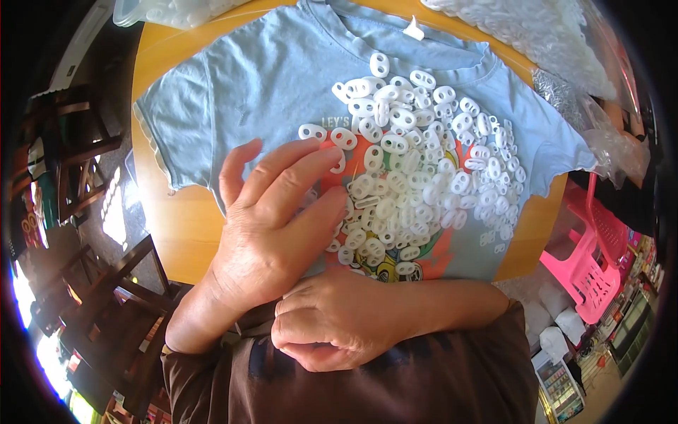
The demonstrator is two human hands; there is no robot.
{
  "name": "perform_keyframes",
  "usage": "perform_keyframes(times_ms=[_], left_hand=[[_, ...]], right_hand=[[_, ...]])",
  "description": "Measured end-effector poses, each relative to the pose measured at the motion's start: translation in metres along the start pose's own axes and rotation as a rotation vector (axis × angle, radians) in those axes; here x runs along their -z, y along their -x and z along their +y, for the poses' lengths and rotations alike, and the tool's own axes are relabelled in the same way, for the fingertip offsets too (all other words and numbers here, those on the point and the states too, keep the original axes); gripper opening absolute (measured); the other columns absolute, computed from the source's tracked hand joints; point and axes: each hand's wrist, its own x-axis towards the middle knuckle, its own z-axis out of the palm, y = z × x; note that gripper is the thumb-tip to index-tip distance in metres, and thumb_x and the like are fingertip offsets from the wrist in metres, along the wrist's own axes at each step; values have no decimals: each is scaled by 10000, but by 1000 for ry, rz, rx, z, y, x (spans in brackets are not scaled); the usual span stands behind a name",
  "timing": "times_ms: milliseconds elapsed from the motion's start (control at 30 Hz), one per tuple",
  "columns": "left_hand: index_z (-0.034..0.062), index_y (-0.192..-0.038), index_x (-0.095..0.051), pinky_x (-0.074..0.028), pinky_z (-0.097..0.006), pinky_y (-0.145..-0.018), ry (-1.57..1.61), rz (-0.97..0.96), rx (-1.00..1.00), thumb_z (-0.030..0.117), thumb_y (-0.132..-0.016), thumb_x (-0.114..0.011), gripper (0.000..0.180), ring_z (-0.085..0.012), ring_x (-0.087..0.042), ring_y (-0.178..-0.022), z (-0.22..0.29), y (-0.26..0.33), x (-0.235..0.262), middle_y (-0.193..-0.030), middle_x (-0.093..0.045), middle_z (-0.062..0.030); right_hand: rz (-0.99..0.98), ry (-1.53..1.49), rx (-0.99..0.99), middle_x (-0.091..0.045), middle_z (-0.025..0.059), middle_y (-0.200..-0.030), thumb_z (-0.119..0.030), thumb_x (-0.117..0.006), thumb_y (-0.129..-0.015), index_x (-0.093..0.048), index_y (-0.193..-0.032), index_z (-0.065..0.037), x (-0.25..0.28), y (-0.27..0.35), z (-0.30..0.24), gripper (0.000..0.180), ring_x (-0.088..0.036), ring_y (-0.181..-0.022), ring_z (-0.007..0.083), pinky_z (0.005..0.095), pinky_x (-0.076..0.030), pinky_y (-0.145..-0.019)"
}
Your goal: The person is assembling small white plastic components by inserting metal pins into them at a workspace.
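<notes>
A loose heap of small white oval plastic pieces with two holes (395, 145) is spread over a light blue T-shirt (275, 78) lying flat on the table. My left hand (272, 212) is at the heap's left edge, fingers apart, its fingertips over or against a few of the pieces. I cannot tell whether they touch. Close to my body, below the left hand, my right hand (332, 318) is curled closed. Whatever its fingers hold, if anything, is hidden. The shirt's coloured print is partly covered by the pieces.
Clear bags full of white pieces (526, 35) lie at the far right of the yellow wooden table (176, 219). A translucent container (183, 10) sits at the far left. A pink plastic chair (590, 261) stands to the right, dark wooden chairs (78, 148) to the left.
</notes>
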Motion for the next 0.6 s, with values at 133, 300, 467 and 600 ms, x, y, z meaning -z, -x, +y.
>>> perform_keyframes(times_ms=[133,300,467,600], left_hand=[[95,-944,-658,-269,-475,-983,25,-51,-45,92,-661,-694,285,-256,-500,-1132,-2,-4,1,-1193,-550,-76],[103,-995,-653,-265,-478,-986,39,-45,4,116,-666,-703,333,-251,-486,-1148,2,-12,-1,-1203,-541,-70],[99,-1002,-648,-301,-456,-940,12,-23,-22,102,-636,-708,371,-249,-488,-1125,3,-14,-2,-1205,-535,-62],[109,-1001,-647,-334,-424,-861,-23,-18,-27,94,-602,-708,404,-243,-493,-1039,5,-15,-1,-1147,-542,-35]], right_hand=[[4,-12,12,-509,67,-671,7,-641,-688,-518,-760,-55,1,1,0,155,-522,-602,258,354,-427,-548],[-1,4,-19,-526,72,-695,-8,-634,-711,-529,-776,-54,3,0,-2,132,-535,-616,266,354,-431,-559],[-35,23,-39,-543,70,-709,-26,-633,-726,-540,-789,-57,2,2,-2,116,-549,-630,268,358,-437,-563],[-44,10,-78,-549,66,-705,-34,-635,-732,-545,-786,-60,3,3,-4,109,-557,-629,265,360,-439,-556]])
